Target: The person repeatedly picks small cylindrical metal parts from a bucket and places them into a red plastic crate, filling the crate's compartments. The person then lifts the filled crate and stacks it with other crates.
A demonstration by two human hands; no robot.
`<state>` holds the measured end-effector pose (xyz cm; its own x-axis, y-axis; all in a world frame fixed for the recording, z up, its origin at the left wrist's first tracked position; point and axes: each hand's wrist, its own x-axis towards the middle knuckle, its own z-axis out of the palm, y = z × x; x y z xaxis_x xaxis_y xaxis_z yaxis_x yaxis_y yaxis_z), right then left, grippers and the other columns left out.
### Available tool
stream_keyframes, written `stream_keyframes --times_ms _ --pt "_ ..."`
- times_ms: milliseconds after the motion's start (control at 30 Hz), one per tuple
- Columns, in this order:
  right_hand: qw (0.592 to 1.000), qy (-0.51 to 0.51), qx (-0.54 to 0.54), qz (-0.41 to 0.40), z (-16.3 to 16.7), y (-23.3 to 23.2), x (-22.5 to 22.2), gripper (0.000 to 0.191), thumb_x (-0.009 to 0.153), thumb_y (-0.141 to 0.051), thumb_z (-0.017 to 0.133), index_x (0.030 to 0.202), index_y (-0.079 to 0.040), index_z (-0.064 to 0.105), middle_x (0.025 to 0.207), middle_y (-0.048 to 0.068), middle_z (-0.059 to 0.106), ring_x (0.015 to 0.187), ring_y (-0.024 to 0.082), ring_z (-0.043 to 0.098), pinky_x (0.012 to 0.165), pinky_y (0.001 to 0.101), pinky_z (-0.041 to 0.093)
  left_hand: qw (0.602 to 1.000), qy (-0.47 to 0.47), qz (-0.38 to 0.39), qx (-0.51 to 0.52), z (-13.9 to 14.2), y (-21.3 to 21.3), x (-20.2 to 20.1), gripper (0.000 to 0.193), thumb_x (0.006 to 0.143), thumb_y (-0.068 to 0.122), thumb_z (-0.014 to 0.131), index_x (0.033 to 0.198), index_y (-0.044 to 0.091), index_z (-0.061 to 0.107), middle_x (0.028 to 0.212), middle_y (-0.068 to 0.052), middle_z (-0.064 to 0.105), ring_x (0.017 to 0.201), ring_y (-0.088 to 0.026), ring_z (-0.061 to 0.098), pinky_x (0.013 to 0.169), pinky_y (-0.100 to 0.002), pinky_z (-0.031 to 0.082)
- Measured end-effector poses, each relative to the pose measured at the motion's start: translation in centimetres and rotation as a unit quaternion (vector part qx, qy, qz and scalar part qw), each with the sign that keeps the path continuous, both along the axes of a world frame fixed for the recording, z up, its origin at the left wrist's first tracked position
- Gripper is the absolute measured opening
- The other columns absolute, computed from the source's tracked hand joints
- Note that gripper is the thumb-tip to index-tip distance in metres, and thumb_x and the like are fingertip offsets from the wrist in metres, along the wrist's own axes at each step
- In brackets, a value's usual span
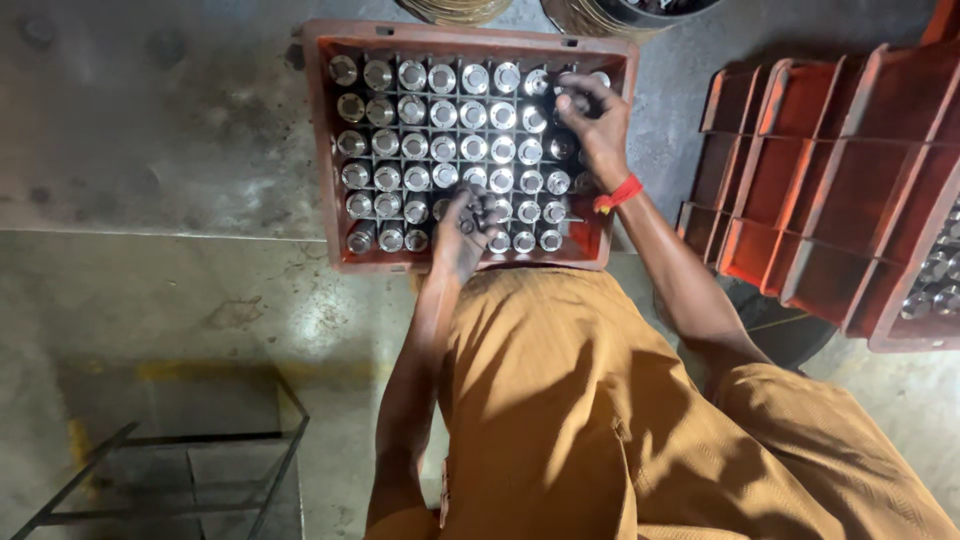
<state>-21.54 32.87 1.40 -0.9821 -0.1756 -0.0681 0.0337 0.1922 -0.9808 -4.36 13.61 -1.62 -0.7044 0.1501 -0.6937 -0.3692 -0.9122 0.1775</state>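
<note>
Fingers [578,100] reach parts [443,114] near the crate's [318,130] far rim.

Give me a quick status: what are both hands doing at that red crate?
Left hand on metal cylinders near front row, grip unclear. Right hand fingers on a cylinder at far right corner. Red crate nearly full. Nothing blocking.

A rust-red crate [318,150] holds shiny silver metal cylinders [443,114] set in a regular grid of rows. The stacked crates [830,170] to the right are the same orange-red. A bright red band [618,194] circles one wrist. The clothing [560,400] is mustard-orange. The floor [150,150] is mottled grey.
</note>
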Motion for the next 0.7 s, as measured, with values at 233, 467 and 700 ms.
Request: stream_keyframes --times_ms 233,467,700 --pt "0.969 0.144 0.191 0.069 1.3 0.9 -2.0 0.024 0.106 -0.018 0.074 0.117 0.001 0.063 0.113 0.009 0.074 0.105 0.023 0.073 0.102 0.0392 0.051 0.996 0.079 0.014 -0.050 -1.5 0.1 1.8 0.027 0.105 0.028 0.061 0.119 0.006 0.065 0.082 -0.001 0.059 0.060 -0.008 0.048 0.054 -0.023 0.040" --pt "0.922 0.228 0.271 0.154 1.9 -1.3 -3.5 0.015 0.094 -0.018 0.081 0.101 -0.005 0.079 0.108 0.017 0.077 0.099 0.035 0.070 0.090 0.0462 0.053 0.995 0.065 0.021 -0.075 -2.1 0.0 2.2 0.025 0.104 0.024 0.064 0.121 0.006 0.060 0.086 -0.003 0.061 0.065 -0.011 0.055 0.056 -0.025 0.042" --pt "0.940 0.171 0.279 0.096 1.4 -1.9 -2.8 0.019 0.095 -0.022 0.081 0.104 -0.005 0.081 0.098 0.016 0.079 0.088 0.029 0.072 0.082 0.0404 0.054 0.992 0.065 -0.015 -0.110 -0.2 0.2 1.1 0.031 0.105 0.026 0.062 0.131 0.009 0.060 0.085 0.000 0.060 0.063 -0.008 0.052 0.053 -0.022 0.040"
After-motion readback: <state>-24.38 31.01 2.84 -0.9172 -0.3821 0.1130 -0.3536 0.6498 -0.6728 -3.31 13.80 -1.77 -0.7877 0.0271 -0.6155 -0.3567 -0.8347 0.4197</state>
